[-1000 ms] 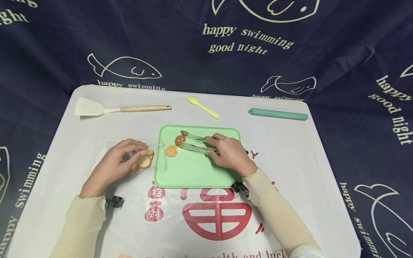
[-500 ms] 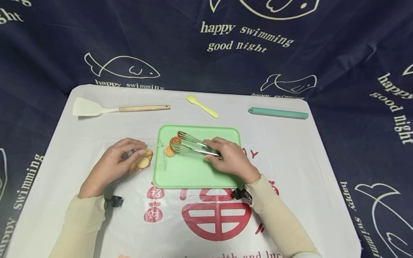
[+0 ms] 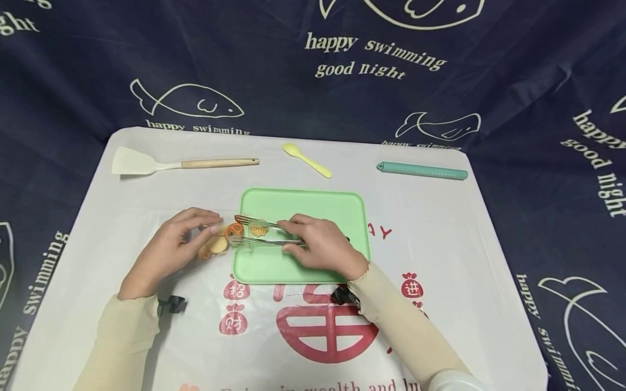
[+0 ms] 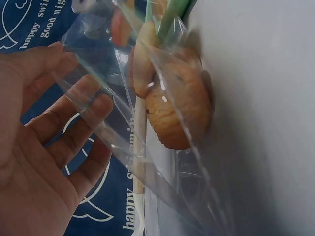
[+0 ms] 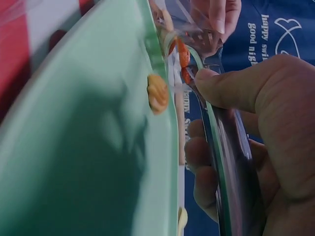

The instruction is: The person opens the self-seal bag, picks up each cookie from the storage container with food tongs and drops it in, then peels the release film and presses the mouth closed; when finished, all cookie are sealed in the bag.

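Observation:
My left hand [image 3: 171, 247] holds the mouth of a clear plastic bag [image 4: 192, 196] apart at the left of the green tray [image 3: 313, 203]. Inside the bag lie several cookies [image 4: 177, 108], golden brown and pale. My right hand [image 3: 323, 245] grips metal tongs [image 3: 266, 224] with fork-like ends. Between those ends is an orange-red pretzel-shaped cookie [image 3: 233, 230], at the bag's mouth, past the tray's left rim. A swirled orange cookie [image 5: 157, 93] lies on the tray under the tongs, near that rim.
Along the back of the white table lie a white spatula [image 3: 137, 162] with a wooden handle, a yellow spoon [image 3: 307, 160] and a teal stick-shaped thing [image 3: 423, 170]. Dark blue printed cloth [image 3: 293, 103] hangs behind the table.
My right hand has carried the tongs and the pretzel-shaped cookie left, from over the tray to the bag's mouth. The left hand and bag have stayed in place.

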Action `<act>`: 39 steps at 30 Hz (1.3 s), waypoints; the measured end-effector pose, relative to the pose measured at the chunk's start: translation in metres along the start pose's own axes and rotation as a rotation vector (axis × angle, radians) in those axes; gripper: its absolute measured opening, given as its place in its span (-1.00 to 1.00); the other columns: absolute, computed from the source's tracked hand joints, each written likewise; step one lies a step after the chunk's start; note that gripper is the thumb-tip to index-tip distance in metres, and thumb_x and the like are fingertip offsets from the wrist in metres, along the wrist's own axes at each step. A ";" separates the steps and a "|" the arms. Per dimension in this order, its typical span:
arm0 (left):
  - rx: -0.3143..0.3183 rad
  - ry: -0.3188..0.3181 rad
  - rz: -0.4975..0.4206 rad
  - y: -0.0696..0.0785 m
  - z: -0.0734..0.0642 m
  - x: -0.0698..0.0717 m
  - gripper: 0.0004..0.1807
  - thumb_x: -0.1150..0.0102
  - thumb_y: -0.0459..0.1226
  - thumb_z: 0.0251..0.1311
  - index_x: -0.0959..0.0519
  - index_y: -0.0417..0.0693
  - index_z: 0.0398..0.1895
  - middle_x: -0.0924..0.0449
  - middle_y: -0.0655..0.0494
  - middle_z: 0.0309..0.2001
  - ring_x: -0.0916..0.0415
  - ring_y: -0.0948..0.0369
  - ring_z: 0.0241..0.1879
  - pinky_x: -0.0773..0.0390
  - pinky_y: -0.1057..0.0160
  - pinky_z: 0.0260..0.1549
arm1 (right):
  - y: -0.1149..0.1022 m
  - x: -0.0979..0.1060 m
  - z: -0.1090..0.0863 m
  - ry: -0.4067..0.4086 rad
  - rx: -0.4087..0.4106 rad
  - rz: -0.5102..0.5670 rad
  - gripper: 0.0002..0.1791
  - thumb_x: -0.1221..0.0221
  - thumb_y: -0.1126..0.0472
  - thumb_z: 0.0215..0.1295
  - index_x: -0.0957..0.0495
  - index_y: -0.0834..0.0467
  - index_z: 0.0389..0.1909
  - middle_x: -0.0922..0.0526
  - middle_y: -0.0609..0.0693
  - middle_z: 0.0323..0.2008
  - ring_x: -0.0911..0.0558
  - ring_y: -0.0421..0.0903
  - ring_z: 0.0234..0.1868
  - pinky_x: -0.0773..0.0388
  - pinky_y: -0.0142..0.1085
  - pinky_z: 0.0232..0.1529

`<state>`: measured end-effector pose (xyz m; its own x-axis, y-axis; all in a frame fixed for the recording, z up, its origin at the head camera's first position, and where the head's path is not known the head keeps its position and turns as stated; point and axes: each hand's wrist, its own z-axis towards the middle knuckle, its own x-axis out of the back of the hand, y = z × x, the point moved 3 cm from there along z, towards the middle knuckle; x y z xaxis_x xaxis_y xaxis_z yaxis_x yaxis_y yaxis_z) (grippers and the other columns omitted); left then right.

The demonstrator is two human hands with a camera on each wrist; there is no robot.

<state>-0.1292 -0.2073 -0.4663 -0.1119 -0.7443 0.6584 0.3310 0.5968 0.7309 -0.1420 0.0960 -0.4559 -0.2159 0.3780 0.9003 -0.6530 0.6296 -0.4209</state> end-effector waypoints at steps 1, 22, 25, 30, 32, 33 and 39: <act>-0.001 -0.002 0.001 0.000 0.000 0.000 -0.78 -0.29 -0.22 0.39 -0.73 -0.06 0.02 -0.61 0.21 0.08 -0.51 0.13 0.15 -0.47 -0.03 0.19 | -0.001 -0.001 0.003 -0.004 -0.001 -0.002 -0.46 -0.33 -0.03 0.35 -0.56 0.01 0.31 -0.63 -0.13 0.00 -0.47 -0.33 -0.41 -0.51 -0.36 -0.38; 0.007 0.006 -0.007 0.003 0.001 0.000 -0.78 -0.28 -0.18 0.40 -0.73 -0.06 0.00 -0.61 0.24 0.05 -0.52 0.16 0.13 -0.47 0.03 0.16 | -0.004 -0.002 0.004 0.034 -0.024 0.037 -0.41 -0.34 -0.06 0.31 -0.55 -0.01 0.33 -0.63 -0.14 -0.02 -0.45 -0.34 -0.41 -0.49 -0.39 -0.37; 0.013 0.008 -0.011 0.002 0.000 0.000 -0.77 -0.28 -0.17 0.41 -0.73 -0.07 -0.01 -0.61 0.22 0.05 -0.52 0.15 0.13 -0.48 0.01 0.17 | 0.003 0.001 -0.005 0.056 -0.037 0.033 -0.41 -0.35 -0.08 0.31 -0.55 0.00 0.33 -0.63 -0.14 -0.03 -0.43 -0.34 -0.44 -0.48 -0.38 -0.38; 0.020 0.010 -0.018 0.002 0.000 0.000 -0.76 -0.25 -0.15 0.42 -0.73 -0.06 0.00 -0.61 0.20 0.07 -0.52 0.12 0.14 -0.46 -0.05 0.19 | 0.019 0.006 -0.021 0.085 -0.079 0.019 -0.41 -0.40 -0.02 0.28 -0.56 0.05 0.31 -0.64 -0.10 -0.06 -0.41 -0.29 -0.48 -0.48 -0.33 -0.43; 0.028 0.009 -0.019 0.002 0.000 0.000 -0.75 -0.25 -0.14 0.42 -0.73 -0.05 0.00 -0.61 0.20 0.07 -0.51 0.11 0.14 -0.46 -0.06 0.19 | 0.024 0.008 -0.026 0.088 -0.100 0.002 -0.41 -0.41 0.01 0.27 -0.58 0.07 0.29 -0.65 -0.09 -0.06 -0.40 -0.27 -0.49 -0.47 -0.32 -0.44; 0.032 0.008 -0.018 0.002 -0.001 0.000 -0.75 -0.25 -0.14 0.42 -0.73 -0.05 0.00 -0.61 0.20 0.07 -0.51 0.11 0.14 -0.46 -0.06 0.19 | 0.027 0.008 -0.028 0.086 -0.109 -0.009 -0.41 -0.42 0.01 0.26 -0.58 0.08 0.29 -0.65 -0.09 -0.06 -0.40 -0.27 -0.50 -0.46 -0.32 -0.45; 0.047 0.004 -0.024 0.002 -0.002 -0.001 -0.77 -0.28 -0.16 0.40 -0.74 -0.03 0.00 -0.61 0.21 0.06 -0.51 0.13 0.15 -0.45 -0.04 0.20 | 0.031 0.005 -0.031 0.068 -0.122 -0.046 -0.43 -0.42 0.02 0.26 -0.60 0.07 0.27 -0.66 -0.10 -0.05 -0.45 -0.28 -0.47 -0.47 -0.34 -0.47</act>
<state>-0.1266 -0.2059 -0.4658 -0.1154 -0.7596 0.6400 0.2839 0.5922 0.7541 -0.1408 0.1388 -0.4681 -0.1355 0.3894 0.9110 -0.5667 0.7238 -0.3937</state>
